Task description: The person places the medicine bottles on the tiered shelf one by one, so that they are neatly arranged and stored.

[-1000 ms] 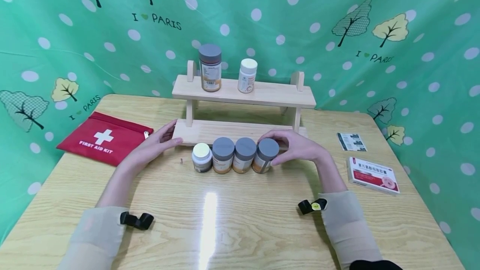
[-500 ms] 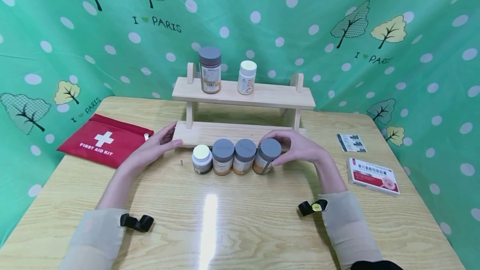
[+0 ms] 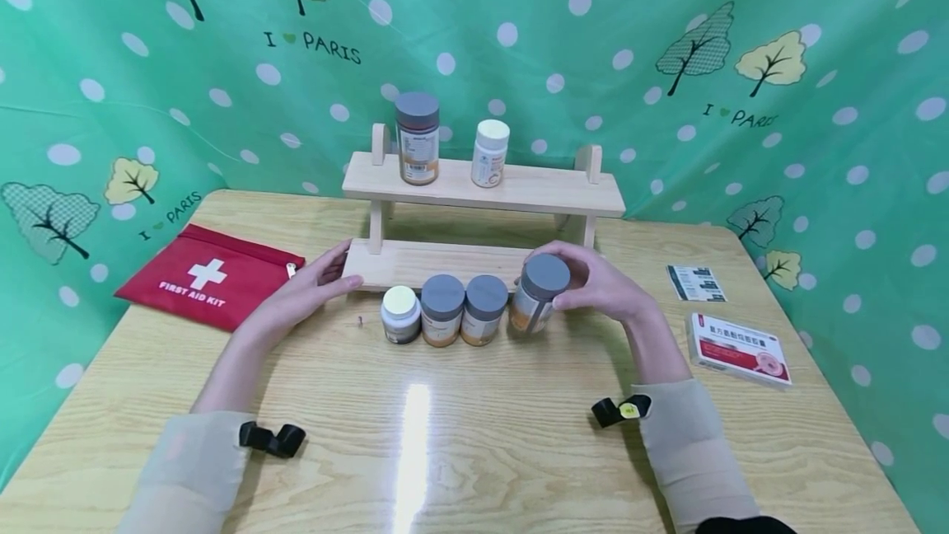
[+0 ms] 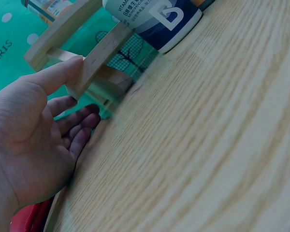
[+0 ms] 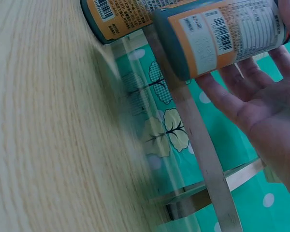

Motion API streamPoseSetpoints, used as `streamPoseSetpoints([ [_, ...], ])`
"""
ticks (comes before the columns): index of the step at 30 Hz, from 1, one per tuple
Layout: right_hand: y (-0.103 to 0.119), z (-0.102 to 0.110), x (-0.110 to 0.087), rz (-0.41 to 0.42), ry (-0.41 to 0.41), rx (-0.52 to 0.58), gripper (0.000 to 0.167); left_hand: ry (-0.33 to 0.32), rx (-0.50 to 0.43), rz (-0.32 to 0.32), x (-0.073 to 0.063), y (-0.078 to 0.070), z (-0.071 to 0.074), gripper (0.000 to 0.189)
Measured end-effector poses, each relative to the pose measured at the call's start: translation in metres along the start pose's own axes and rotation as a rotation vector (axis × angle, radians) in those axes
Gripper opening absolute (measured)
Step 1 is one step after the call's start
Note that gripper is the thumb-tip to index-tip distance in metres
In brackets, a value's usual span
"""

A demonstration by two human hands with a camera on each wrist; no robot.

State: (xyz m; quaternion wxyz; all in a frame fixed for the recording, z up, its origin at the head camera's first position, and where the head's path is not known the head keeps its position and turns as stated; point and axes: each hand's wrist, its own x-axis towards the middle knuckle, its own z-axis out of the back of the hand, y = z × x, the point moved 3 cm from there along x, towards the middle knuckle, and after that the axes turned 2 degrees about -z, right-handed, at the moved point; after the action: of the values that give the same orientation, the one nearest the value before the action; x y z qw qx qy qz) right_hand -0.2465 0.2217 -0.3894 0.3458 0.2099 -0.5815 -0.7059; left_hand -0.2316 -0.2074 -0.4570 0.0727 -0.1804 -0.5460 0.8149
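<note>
My right hand [image 3: 604, 283] grips a grey-capped pill bottle [image 3: 535, 299] by its upper part. The bottle tilts and is raised off the table; in the right wrist view its orange-and-white label [image 5: 217, 38] with a barcode shows. My left hand [image 3: 315, 283] holds the left end of the two-tier wooden rack's lower shelf [image 3: 445, 260], thumb over the end and fingers curled below. Left of the held bottle, a white-capped bottle [image 3: 400, 316] and two grey-capped bottles [image 3: 441, 311] stand in a row in front of the rack.
On the upper shelf [image 3: 549, 186] stand a tall grey-capped bottle [image 3: 418, 138] and a small white bottle [image 3: 490, 153]. A red first aid kit pouch [image 3: 211, 277] lies at left. A medicine box [image 3: 739, 348] and a blister pack [image 3: 697, 283] lie at right.
My right hand has lifted the grey-capped pill bottle, moving it up and to the right, away from the row. The left hand has stayed on the rack's end.
</note>
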Motion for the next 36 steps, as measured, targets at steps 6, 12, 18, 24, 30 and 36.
streamPoseSetpoints([
  [6, 0.005, 0.001, -0.001, 0.059, -0.037, 0.015, 0.054, 0.004, -0.015, -0.003, 0.001, -0.001, -0.002, 0.092],
  [12, 0.011, 0.004, -0.001, 0.102, -0.066, 0.023, 0.056, 0.008, -0.017, -0.005, 0.003, 0.0, -0.002, 0.092],
  [18, 0.029, 0.015, 0.007, 0.141, -0.072, 0.064, 0.056, 0.003, -0.017, -0.012, 0.003, -0.001, -0.001, 0.091],
  [24, 0.048, 0.035, 0.014, 0.149, -0.203, 0.098, 0.048, 0.01, -0.025, -0.019, 0.001, 0.001, 0.0, 0.091],
  [30, 0.063, 0.058, 0.022, 0.083, -0.326, 0.169, 0.043, 0.013, -0.026, -0.02, 0.001, 0.002, -0.002, 0.09],
  [36, 0.072, 0.077, 0.033, 0.065, -0.368, 0.248, 0.042, 0.012, -0.026, -0.019, 0.003, 0.0, -0.002, 0.09],
])
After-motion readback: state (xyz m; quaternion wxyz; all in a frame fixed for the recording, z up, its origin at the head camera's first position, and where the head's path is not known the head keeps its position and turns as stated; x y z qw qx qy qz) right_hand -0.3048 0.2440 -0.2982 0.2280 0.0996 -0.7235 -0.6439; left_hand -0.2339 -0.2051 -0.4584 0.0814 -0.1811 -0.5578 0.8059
